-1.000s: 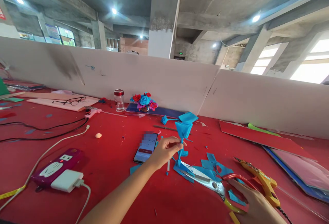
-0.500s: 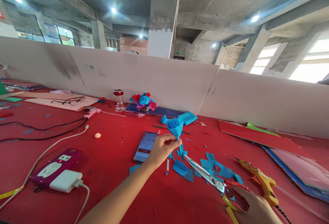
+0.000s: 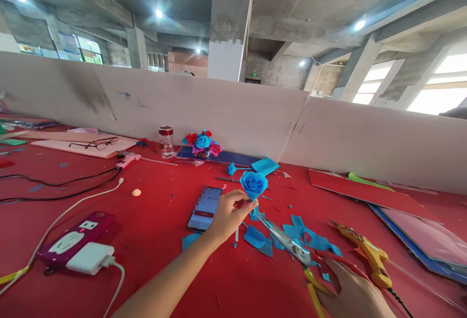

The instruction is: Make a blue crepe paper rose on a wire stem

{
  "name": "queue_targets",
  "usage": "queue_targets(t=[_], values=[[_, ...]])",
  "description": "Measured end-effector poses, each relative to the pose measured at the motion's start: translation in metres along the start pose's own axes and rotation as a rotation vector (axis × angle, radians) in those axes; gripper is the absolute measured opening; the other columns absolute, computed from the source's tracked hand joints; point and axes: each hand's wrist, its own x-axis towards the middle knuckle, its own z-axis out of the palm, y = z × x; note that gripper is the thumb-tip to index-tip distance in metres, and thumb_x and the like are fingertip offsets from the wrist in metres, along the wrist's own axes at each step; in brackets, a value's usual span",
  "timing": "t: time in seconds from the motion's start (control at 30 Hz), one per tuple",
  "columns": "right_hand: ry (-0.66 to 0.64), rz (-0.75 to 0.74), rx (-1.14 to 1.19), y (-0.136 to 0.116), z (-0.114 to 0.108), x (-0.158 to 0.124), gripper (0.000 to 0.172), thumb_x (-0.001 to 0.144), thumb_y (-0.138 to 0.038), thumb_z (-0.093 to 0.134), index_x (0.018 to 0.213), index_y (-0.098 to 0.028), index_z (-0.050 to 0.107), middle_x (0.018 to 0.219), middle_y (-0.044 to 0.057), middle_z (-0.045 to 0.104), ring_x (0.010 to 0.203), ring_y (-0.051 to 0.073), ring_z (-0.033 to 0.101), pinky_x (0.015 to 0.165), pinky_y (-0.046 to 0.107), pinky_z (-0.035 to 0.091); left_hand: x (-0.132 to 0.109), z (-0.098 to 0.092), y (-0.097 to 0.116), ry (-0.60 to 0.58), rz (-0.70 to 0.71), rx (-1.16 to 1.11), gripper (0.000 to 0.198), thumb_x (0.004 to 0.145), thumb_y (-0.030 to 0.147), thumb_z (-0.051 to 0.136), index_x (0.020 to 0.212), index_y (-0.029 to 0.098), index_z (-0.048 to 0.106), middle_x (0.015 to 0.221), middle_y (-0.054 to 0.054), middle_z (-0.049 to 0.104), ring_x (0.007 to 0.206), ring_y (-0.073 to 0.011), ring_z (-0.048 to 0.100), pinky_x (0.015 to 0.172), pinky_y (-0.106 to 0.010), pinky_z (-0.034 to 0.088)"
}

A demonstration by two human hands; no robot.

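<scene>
While smartphone [image 3: 204, 209] scrn, part pixelated, reads approx. "38:21", L hand [image 3: 230, 217] pinches blue artificial rose [image 3: 254, 184] under bloom, spiral petals flared, over red tabletop [image 3: 160, 230]; R hand [image 3: 355, 289] clamped on scissors [image 3: 288, 242], blade tips nr rose.

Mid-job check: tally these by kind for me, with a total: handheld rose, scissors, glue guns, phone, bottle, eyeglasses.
Blue rose: 1, in the left hand
Scissors: 1, in the right hand
Glue guns: 2, a yellow glue gun and a pink glue gun
Phone: 1
Bottle: 1
Eyeglasses: 1
Total: 7
</scene>
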Motion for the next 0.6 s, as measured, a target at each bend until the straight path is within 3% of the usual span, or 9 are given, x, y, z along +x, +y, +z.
queue_targets(t=[0.13,0.27,0.43,0.6], values=[[-0.038,-0.034,-0.038,-0.008,-0.008,0.004,0.015,0.067,-0.034,0.053,0.075,-0.023,0.06,0.062,0.003,0.068,0.051,0.019,0.063,0.043,0.024,0.045,0.003,-0.004,-0.001,0.014,-0.003,-0.044,0.018,0.074,0.033,0.058,0.072,0.017,0.066,0.07,-0.002,0.064,0.067,-0.014,0.057,0.061,-0.022,0.042],[-0.091,-0.069,0.02,0.0,-0.012,0.008,0.016,0.069,-0.035,0.051,0.074,-0.024,0.061,0.07,0.003,0.069,0.056,0.018,0.064,0.046,0.022,0.047,0.007,-0.009,-0.001,0.037,-0.001,-0.111,0.015,0.074,0.031,0.059,0.073,0.018,0.067,0.069,-0.002,0.065,0.072,-0.0161,0.06,0.066,-0.023,0.045],[-0.059,-0.098,-0.03,0.009,-0.014,0.005,0.017,0.068,-0.04,0.052,0.072,-0.025,0.061,0.064,0.003,0.067,0.051,0.019,0.062,0.043,0.024,0.043,0.004,-0.006,0.001,-0.038,0.03,-0.11,0.017,0.075,0.031,0.057,0.077,0.019,0.068,0.077,-0.003,0.068,0.075,-0.0168,0.061,0.071,-0.025,0.046],[-0.088,-0.238,-0.046,0.0,-0.013,-0.004,0.007,0.066,-0.031,0.054,0.065,-0.027,0.06,0.072,0.002,0.067,0.055,0.018,0.062,0.044,0.023,0.042,-0.001,-0.001,-0.003,-0.014,0.06,-0.069,0.016,0.074,0.031,0.058,0.075,0.018,0.067,0.077,-0.003,0.067,0.073,-0.017,0.06,0.069,-0.027,0.047]])
